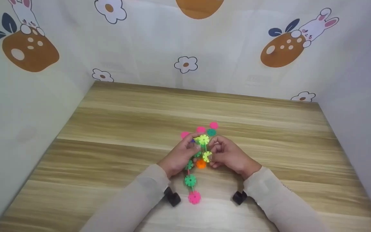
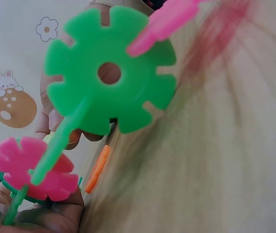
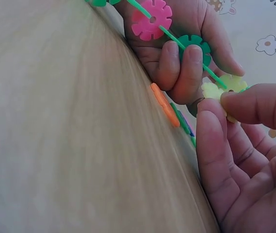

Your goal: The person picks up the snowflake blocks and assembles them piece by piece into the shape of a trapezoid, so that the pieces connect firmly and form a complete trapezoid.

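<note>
A chain of slotted plastic snowflake discs runs through my left hand (image 1: 179,155), whose fingers curl round a green disc (image 3: 198,44). From that hand the chain hangs toward me, through a pink disc (image 3: 147,22) and a bright green disc (image 1: 190,180), ending in a pink disc (image 1: 194,197). My right hand (image 1: 230,155) pinches a yellow disc (image 3: 211,91) between thumb and forefinger, close to the left fingertips. Another yellow disc (image 1: 204,139) shows at the top, between the hands. In the left wrist view, the bright green disc (image 2: 82,53) hides part of the hands.
An orange disc (image 1: 201,164) lies on the wooden table (image 1: 114,129) beneath the hands. Beyond them lie pink discs (image 1: 214,125) and a dark green disc (image 1: 211,132). Patterned cloth walls (image 1: 147,42) stand round the back and sides.
</note>
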